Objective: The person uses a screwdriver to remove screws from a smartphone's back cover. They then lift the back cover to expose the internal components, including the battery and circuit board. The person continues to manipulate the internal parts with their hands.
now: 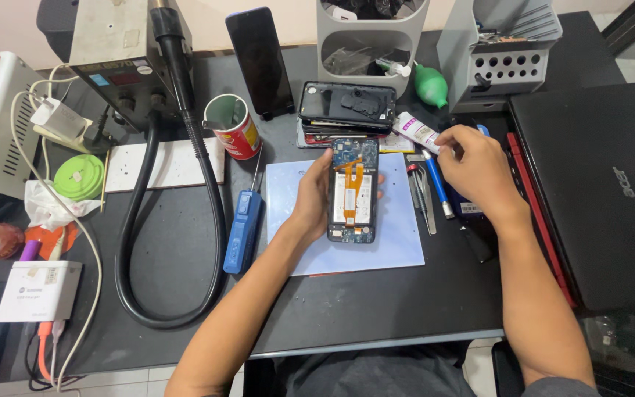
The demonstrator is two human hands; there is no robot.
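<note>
Left hand (pixel 311 197) is gripping the opened phone (pixel 353 190) by its long edges over the blue mat (pixel 398 235), while right hand (pixel 475 165) is pinching a small white tube (pixel 417 131) just beside the tweezers (pixel 422 192). Phone's looking light and stiff but fragile, with that orange flex exposed, so I'd be holding it by the frame only. White charger box (pixel 38 290) is sitting far left, red-labelled cup (pixel 233 126) behind the mat.

Bare surface (pixel 376 301) lies open below the blue mat (pixel 398 242). A black hose (pixel 130 242) loops across the left, a closed laptop (pixel 597 191) blocks the right, and stacked phones (pixel 347 110) and organisers (pixel 365 37) crowd the far edge.
</note>
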